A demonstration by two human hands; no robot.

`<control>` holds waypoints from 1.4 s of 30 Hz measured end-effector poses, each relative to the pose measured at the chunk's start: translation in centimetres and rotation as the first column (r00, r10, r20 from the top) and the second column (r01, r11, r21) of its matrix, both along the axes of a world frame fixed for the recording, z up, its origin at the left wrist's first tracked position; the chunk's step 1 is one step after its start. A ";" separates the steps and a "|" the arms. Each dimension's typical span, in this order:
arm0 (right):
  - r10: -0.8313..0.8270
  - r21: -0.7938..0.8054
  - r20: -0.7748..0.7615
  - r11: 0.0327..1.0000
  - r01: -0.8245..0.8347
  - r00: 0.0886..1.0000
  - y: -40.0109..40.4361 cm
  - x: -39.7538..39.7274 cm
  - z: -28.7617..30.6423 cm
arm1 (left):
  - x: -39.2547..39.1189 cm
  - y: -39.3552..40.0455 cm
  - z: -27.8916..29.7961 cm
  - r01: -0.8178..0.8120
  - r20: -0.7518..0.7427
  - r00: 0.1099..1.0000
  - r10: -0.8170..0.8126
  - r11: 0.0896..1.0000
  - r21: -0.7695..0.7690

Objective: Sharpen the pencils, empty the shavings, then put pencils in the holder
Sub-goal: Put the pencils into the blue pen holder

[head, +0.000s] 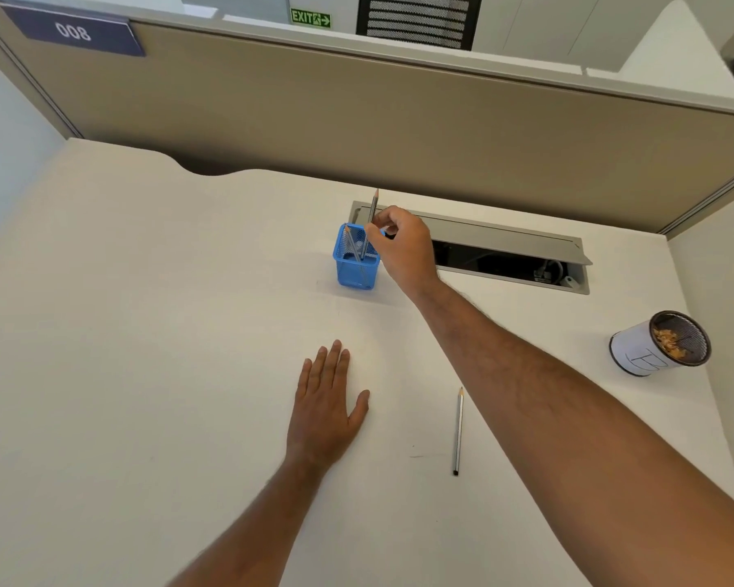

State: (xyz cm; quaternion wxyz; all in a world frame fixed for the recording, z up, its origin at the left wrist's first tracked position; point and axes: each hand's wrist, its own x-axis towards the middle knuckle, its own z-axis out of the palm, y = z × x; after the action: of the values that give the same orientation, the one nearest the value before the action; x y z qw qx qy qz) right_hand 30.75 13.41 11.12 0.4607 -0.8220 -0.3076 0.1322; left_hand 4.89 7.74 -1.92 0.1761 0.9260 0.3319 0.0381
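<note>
Worktop (145, 332) carries a blue mesh holder (355, 269) before an open cable tray (505, 252), a loose pencil (458, 430) nearer the person, and a cup (657, 345) of shavings far right. Partition sign reads "008" reversed; a green sign reads "EXIT". Right hand (403, 247) pinches a pencil (371, 213) upright, tip up, its lower end inside the holder beside another pencil. Left hand (327, 408) lies flat, fingers spread, holding nothing.

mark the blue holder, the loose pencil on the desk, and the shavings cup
blue holder (354, 271): head view, on its front mesh wall.
loose pencil (458, 430): head view, mid-shaft, lying flat on the desk.
shavings cup (636, 353): head view, on its white paper-wrapped side.
</note>
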 end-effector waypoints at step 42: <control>0.004 -0.671 0.051 0.740 0.032 0.999 -27.4 -7.6 -8.6 | 0.0 0.2 -0.7 0.003 -0.019 1.000 -0.003 1.000 0.000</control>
State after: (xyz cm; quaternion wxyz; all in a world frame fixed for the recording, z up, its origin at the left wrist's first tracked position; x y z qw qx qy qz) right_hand 23.11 -14.00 2.52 0.1269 -0.9380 -0.2445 0.2103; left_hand 4.85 7.93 -2.62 0.1732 0.9268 0.3320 0.0288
